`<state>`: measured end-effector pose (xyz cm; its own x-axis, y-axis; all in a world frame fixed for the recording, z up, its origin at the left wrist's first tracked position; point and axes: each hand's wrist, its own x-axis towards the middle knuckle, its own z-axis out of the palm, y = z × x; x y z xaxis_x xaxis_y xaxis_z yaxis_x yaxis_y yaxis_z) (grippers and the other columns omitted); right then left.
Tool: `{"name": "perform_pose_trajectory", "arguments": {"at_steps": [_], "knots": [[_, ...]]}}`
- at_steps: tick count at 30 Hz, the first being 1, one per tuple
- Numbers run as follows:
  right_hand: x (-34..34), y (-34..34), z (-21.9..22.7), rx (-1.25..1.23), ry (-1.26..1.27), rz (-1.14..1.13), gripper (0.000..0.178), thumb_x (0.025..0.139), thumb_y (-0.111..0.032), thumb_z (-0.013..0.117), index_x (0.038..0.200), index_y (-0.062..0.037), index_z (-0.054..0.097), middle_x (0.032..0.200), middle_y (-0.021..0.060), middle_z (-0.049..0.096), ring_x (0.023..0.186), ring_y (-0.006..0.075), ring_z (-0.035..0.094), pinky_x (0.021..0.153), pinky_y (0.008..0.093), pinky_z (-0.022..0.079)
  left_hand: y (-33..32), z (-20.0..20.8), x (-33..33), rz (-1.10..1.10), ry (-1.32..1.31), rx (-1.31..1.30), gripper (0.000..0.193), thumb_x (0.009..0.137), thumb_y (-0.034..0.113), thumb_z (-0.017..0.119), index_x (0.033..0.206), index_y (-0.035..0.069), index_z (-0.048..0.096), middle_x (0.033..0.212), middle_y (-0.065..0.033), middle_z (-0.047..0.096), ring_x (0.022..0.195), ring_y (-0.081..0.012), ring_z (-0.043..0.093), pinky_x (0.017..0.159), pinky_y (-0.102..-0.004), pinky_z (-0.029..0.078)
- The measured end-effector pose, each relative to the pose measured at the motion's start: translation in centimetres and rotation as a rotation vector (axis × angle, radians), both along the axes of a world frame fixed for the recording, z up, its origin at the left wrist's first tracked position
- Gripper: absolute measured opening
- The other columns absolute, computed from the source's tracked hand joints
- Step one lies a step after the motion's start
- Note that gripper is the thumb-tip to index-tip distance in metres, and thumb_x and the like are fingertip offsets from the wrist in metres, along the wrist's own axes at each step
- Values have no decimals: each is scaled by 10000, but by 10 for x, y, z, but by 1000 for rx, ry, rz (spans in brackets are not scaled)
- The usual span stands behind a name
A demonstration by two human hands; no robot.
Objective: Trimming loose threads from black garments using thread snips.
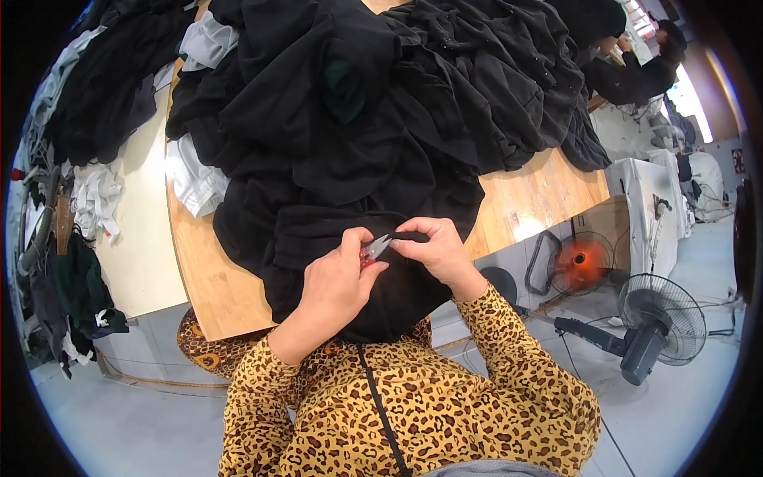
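My left hand (334, 274) is closed around a small pair of thread snips (374, 250) with red grips and pale metal blades. The blades point up and right toward my right hand (438, 253). Pinched between the fingers of that hand is an edge of a black garment (318, 230), right beside the snips' tips. Whether the blades touch the cloth or a thread I cannot make out. The garment spreads over the table edge and down onto my lap.
Black garments (493, 75) lie heaped across the wooden table (548, 191). White cloth (195, 179) pokes out at the left. Dark clothes (87, 278) hang at far left. Two fans stand at right, one grey (648, 342), one orange-centred (580, 259). Another person's dark sleeve (636, 79) shows at upper right.
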<state>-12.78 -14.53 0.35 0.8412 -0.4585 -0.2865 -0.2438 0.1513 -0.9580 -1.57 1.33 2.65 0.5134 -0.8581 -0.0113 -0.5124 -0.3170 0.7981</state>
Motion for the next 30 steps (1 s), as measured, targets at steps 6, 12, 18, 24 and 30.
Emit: {"name": "perform_pose_trajectory", "arguments": {"at_steps": [6, 12, 18, 24, 30], "knots": [[-3, 3, 3, -234, -20, 22, 135, 766, -20, 698, 885, 34, 665, 778, -7, 649, 700, 38, 564, 632, 177, 450, -3, 1, -1, -3, -18, -8, 352, 820, 177, 681, 1047, 39, 450, 754, -134, 650, 672, -324, 648, 554, -386, 495], [-3, 3, 2, -343, -42, 27, 151, 752, -29, 699, 885, 34, 667, 782, 17, 661, 721, 49, 573, 649, 196, 463, -4, -2, -2, 7, 30, -20, 348, 821, 170, 689, 1042, 32, 458, 726, -137, 624, 646, -315, 635, 555, -368, 472], [-3, 2, 1, -406, -36, 27, 149, 744, -35, 711, 873, 27, 670, 770, 28, 662, 706, 53, 580, 639, 196, 463, -6, -4, -1, 2, 73, -7, 320, 833, 166, 674, 1029, 37, 456, 736, -141, 632, 658, -319, 638, 560, -376, 478], [-4, -1, 6, -426, -67, 40, 165, 721, -34, 732, 861, 25, 668, 780, 52, 674, 708, 84, 613, 652, 210, 479, -1, -5, 14, 144, 213, -109, 415, 816, 145, 697, 1146, 26, 475, 797, -133, 643, 671, -247, 645, 612, -322, 500], [-7, -2, 4, -443, -119, 91, 204, 722, -45, 715, 907, 29, 666, 829, 87, 690, 763, 132, 652, 711, 247, 500, -8, 1, 22, -21, 232, -306, 294, 746, 45, 734, 1018, 25, 623, 1012, -66, 562, 805, -126, 594, 642, -229, 490]]}}
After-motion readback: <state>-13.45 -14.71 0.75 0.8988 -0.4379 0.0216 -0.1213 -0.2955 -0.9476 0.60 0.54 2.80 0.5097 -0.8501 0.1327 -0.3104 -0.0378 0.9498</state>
